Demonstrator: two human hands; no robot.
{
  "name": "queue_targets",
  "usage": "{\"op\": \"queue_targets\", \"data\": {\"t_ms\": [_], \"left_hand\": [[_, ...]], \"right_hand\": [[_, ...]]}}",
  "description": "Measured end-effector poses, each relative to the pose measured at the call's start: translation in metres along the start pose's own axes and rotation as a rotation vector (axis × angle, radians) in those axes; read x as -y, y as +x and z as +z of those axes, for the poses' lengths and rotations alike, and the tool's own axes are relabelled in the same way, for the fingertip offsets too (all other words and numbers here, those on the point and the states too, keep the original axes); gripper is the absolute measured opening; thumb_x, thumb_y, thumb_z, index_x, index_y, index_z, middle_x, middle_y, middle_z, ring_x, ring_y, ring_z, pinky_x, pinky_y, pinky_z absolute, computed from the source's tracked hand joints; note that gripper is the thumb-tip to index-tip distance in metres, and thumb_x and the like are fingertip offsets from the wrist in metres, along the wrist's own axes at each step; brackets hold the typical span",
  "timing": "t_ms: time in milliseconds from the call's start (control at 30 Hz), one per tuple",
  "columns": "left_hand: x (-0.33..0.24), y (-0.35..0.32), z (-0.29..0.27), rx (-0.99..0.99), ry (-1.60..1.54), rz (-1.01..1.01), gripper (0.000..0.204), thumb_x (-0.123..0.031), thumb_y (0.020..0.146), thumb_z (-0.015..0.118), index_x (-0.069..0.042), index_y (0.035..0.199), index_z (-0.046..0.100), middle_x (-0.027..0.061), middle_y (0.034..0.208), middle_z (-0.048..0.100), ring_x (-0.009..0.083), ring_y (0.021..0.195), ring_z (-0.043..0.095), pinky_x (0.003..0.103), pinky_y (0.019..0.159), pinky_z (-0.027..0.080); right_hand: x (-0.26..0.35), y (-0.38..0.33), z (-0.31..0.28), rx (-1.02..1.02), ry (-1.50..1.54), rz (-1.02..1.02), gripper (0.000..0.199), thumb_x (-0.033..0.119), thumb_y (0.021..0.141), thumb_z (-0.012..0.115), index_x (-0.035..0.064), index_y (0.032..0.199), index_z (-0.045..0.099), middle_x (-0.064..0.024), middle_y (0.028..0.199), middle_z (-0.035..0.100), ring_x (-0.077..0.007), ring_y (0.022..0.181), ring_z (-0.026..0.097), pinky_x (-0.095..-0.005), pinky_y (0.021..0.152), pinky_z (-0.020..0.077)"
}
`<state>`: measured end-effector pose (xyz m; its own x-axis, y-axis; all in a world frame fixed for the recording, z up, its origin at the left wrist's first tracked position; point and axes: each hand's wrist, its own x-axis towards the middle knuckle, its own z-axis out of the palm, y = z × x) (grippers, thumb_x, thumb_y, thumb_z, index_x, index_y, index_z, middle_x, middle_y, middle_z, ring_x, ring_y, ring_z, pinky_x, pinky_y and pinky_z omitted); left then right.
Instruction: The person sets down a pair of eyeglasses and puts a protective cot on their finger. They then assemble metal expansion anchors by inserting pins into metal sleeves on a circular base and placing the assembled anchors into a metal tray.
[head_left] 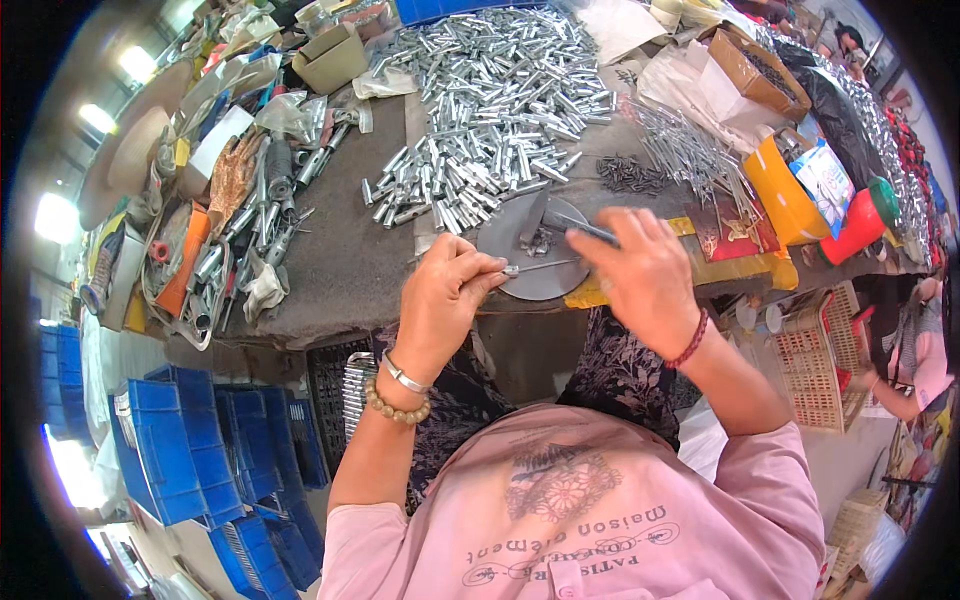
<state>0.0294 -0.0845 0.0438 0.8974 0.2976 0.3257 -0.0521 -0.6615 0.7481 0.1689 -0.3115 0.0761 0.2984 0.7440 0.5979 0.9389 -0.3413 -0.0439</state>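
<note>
My left hand [440, 287] is closed in a pinch over the left edge of a round grey metal plate [540, 287]. Between its fingertips is a small silver metal piece [511, 271], from which a thin metal rod [550, 264] points right across the plate. My right hand [643, 272], a little blurred, is wrapped round the handle of a small hammer [534, 214]. The dark hammer head is above the far part of the plate, beside some tiny metal bits [541, 243]. The hand hides the handle's end.
A big heap of silver metal tubes [490, 90] covers the table's far middle. Small dark pins [632, 175] and a bundle of thin rods [690, 145] lie right of it. Tools [270, 200] crowd the left. Blue crates [175, 440] stand lower left; another person [925, 350] is at far right.
</note>
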Motion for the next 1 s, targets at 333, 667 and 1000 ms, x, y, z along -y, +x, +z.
{"op": "queue_targets", "data": {"t_ms": [333, 667, 1000], "left_hand": [[-0.009, -0.014, 0.010, -0.192, 0.102, 0.153, 0.038, 0.000, 0.092, 0.079, -0.007, 0.129, 0.075, 0.0034, 0.098, 0.064, 0.0141, 0.080, 0.061, 0.026, 0.068, 0.049], [-0.034, -0.055, 0.031, -0.140, -0.776, -0.543, 0.059, -0.014, 0.110, 0.061, -0.008, 0.163, 0.036, 0.0113, 0.102, 0.076, 0.0054, 0.061, 0.060, 0.018, 0.049, 0.048], [-0.023, -0.075, 0.005, -0.406, -0.846, -0.517, 0.061, -0.005, 0.100, 0.069, -0.006, 0.153, 0.039, 0.0056, 0.094, 0.071, 0.0020, 0.060, 0.049, 0.017, 0.050, 0.038]], "right_hand": [[0.034, -0.026, 0.001, 0.331, 0.496, 0.307, 0.027, 0.003, 0.085, 0.076, 0.0029, 0.111, 0.068, -0.0089, 0.093, 0.071, -0.0260, 0.075, 0.070, -0.0385, 0.070, 0.0545], [0.064, -0.036, -0.001, 0.651, 1.312, 0.929, 0.029, -0.001, 0.094, 0.065, -0.0008, 0.123, 0.065, -0.0015, 0.081, 0.065, -0.0056, 0.065, 0.057, -0.0259, 0.059, 0.0483], [0.077, -0.025, 0.003, 0.474, 0.972, 0.473, 0.049, 0.002, 0.091, 0.078, 0.0078, 0.138, 0.065, -0.0071, 0.094, 0.070, -0.0135, 0.077, 0.064, -0.0287, 0.070, 0.0533]]}}
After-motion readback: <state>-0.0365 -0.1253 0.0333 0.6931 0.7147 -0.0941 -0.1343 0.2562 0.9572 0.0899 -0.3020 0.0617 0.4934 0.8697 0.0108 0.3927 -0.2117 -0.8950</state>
